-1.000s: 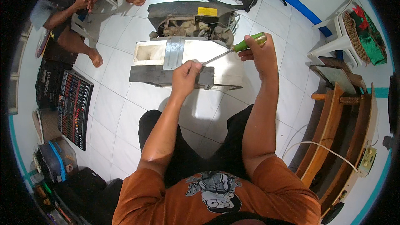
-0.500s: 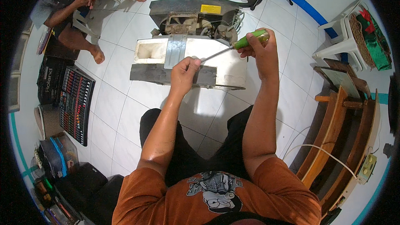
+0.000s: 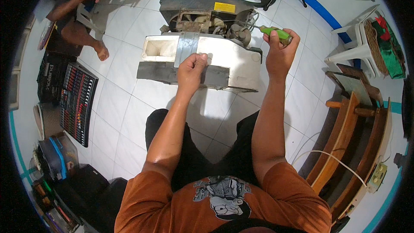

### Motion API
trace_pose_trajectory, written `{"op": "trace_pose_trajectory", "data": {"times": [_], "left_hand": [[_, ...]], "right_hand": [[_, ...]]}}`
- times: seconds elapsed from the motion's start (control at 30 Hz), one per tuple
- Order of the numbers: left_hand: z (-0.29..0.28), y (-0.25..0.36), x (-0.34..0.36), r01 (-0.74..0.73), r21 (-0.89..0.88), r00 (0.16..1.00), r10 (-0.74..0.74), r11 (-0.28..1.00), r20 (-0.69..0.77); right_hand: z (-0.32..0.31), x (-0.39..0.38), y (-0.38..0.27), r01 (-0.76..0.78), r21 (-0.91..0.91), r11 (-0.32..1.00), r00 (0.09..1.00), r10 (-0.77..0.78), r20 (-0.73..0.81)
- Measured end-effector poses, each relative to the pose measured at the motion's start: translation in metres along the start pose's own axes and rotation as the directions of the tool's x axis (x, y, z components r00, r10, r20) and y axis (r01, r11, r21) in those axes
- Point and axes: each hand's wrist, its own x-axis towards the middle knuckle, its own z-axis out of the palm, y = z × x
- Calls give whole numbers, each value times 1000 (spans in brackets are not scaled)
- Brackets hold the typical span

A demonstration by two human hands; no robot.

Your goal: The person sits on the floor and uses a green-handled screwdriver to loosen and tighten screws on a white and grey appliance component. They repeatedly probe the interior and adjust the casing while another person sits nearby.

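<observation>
The right hand [image 3: 281, 54] was gripping a screwdriver [image 3: 274, 33] by its green handle, with the fingers closed around it. The thin shaft pointed to the left, over the right end of an opened appliance [image 3: 217, 47]; where exactly its tip ended, I cannot tell. The left hand [image 3: 191, 70] was nearly closed, the thumb against the bent index finger. It was at the lower end of a grey metal bracket [image 3: 187, 45] and in front of a dark grey panel [image 3: 214, 75]. Whether it touched them, or had something small between the fingers, I cannot tell.

The appliance lay on the white tiled floor [image 3: 142, 103], ahead of the person's knees. Its far part was a dark housing [image 3: 185, 2] with a yellow label [image 3: 224, 7], and a rounded motor-like part [image 3: 239, 33] was near the shaft of the screwdriver. On the left side stood a mixing console [image 3: 77, 101], and farther beyond it another person's bare foot [image 3: 102, 51] rested on the tiles.
</observation>
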Motion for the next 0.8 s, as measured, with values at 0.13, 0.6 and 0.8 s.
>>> {"op": "trace_pose_trajectory", "data": {"times": [0.13,0.6,0.8], "left_hand": [[0,-1,-1,-3,-37,1000,3,999,3],[2,-2,0,-19,-58,1000,19,998,-5],[2,-2,0,-24,-37,1000,24,999,-7]], "right_hand": [[4,-1,7,43,-70,997,999,-41,33],[2,-1,10,-35,-187,982,999,39,14],[1,-2,10,-22,-200,980,999,27,20]]}}
